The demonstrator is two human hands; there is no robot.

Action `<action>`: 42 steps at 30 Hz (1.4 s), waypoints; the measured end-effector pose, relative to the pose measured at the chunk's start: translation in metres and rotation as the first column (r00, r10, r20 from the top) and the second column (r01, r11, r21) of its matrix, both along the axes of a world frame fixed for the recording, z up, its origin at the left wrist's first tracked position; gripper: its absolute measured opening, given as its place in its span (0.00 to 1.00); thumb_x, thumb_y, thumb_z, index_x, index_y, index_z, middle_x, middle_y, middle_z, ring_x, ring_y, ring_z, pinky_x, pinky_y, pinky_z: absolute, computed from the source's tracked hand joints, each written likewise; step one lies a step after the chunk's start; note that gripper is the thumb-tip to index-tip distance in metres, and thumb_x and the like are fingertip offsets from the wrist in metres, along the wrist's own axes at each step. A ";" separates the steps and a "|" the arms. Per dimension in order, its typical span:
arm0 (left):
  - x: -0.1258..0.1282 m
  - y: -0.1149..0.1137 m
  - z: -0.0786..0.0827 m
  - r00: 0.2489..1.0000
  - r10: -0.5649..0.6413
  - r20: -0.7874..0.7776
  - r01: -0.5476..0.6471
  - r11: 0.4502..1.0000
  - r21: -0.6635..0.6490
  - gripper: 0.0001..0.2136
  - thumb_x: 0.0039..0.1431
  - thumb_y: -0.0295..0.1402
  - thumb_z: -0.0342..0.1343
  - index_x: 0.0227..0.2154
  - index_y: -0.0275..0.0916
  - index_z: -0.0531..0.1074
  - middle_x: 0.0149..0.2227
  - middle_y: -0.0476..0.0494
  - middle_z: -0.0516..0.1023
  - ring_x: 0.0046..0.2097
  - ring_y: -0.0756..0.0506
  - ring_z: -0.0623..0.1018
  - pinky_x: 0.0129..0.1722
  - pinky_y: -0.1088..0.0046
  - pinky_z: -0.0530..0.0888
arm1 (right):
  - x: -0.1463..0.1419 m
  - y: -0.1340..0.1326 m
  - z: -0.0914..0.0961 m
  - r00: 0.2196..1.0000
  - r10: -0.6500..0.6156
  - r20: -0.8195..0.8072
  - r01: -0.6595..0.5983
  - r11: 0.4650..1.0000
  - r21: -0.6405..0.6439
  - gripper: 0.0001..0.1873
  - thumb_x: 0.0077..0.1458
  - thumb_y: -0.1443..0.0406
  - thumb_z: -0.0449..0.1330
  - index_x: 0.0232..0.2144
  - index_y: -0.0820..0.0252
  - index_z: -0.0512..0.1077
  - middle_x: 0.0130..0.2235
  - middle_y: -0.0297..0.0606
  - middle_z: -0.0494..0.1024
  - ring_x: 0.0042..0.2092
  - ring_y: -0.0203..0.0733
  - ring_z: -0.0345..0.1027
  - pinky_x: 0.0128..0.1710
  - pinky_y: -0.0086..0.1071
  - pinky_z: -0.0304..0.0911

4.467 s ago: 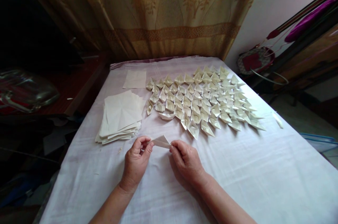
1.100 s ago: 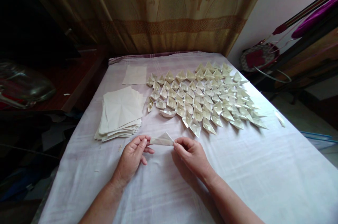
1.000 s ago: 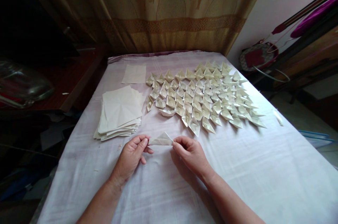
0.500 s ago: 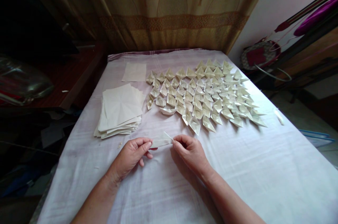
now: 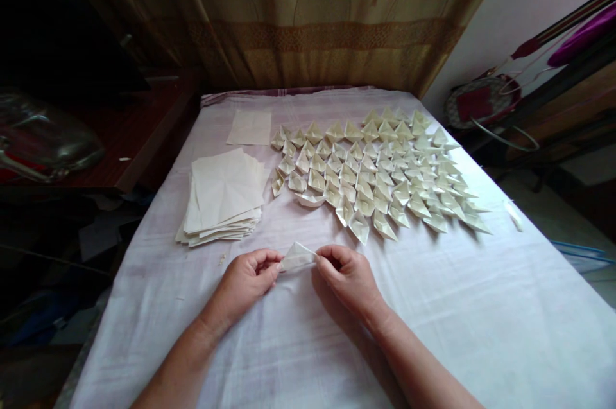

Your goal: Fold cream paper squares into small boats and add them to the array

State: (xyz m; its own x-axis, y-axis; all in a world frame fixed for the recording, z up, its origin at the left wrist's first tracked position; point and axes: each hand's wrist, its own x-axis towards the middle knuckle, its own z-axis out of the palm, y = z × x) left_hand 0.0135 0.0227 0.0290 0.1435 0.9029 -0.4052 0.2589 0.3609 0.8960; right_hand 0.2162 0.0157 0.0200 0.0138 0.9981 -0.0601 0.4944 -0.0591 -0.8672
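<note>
Between my hands is a folded piece of white paper (image 5: 298, 255), with a triangular peak pointing up. My left hand (image 5: 254, 274) pinches its left end, and my right hand (image 5: 344, 274) pinches the right end between thumb and fingers. Just beyond lie many folded paper boats (image 5: 359, 226), set close together in rows. A stack of flat paper sheets (image 5: 224, 194) rests to the left, its edges uneven. One single sheet (image 5: 249, 128) lies apart behind the stack.
A pale cloth (image 5: 433, 319) covers the table. Behind it hangs a gold patterned curtain (image 5: 308, 30). A dark red wooden surface (image 5: 144, 139) stands at the left, holding a clear plastic container (image 5: 62, 139). A bag (image 5: 481, 101) sits beyond the right edge.
My left hand has turned, its fingers now closed in on the paper's end. The paper now shows a triangular face instead of a narrow strip. The view has shifted slightly.
</note>
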 end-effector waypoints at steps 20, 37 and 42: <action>0.001 -0.003 -0.012 0.987 0.073 -0.146 -0.027 0.955 0.296 0.10 0.51 0.37 0.59 0.34 0.40 0.82 0.31 0.45 0.83 0.32 0.45 0.79 0.34 0.72 0.76 | 0.008 -0.004 -0.007 0.989 0.095 -0.114 -0.093 0.995 0.024 0.11 0.54 0.61 0.57 0.32 0.58 0.78 0.31 0.37 0.82 0.32 0.40 0.75 0.33 0.30 0.68; -0.002 0.000 -0.012 0.985 0.049 -0.165 0.063 0.789 0.611 0.08 0.59 0.35 0.57 0.31 0.41 0.82 0.33 0.44 0.82 0.37 0.46 0.81 0.37 0.75 0.77 | 0.009 -0.007 -0.014 0.987 0.147 0.071 -0.163 0.903 0.398 0.07 0.60 0.69 0.58 0.33 0.57 0.77 0.32 0.37 0.79 0.33 0.37 0.74 0.33 0.27 0.68; 0.000 -0.004 -0.009 0.980 0.115 -0.164 0.000 0.818 0.575 0.06 0.57 0.33 0.59 0.33 0.41 0.80 0.31 0.47 0.83 0.32 0.49 0.80 0.33 0.78 0.75 | 0.005 -0.007 -0.010 0.993 0.115 0.032 -0.118 0.897 0.425 0.07 0.60 0.70 0.58 0.34 0.57 0.76 0.31 0.36 0.80 0.32 0.37 0.74 0.33 0.27 0.68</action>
State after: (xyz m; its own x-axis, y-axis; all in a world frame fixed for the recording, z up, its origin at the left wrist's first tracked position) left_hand 0.0135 0.0188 0.0195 0.0598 0.9834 0.1711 0.4332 -0.1800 0.8831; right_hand 0.2213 0.0082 0.0100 -0.1051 0.9230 0.3702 0.4803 0.3731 -0.7938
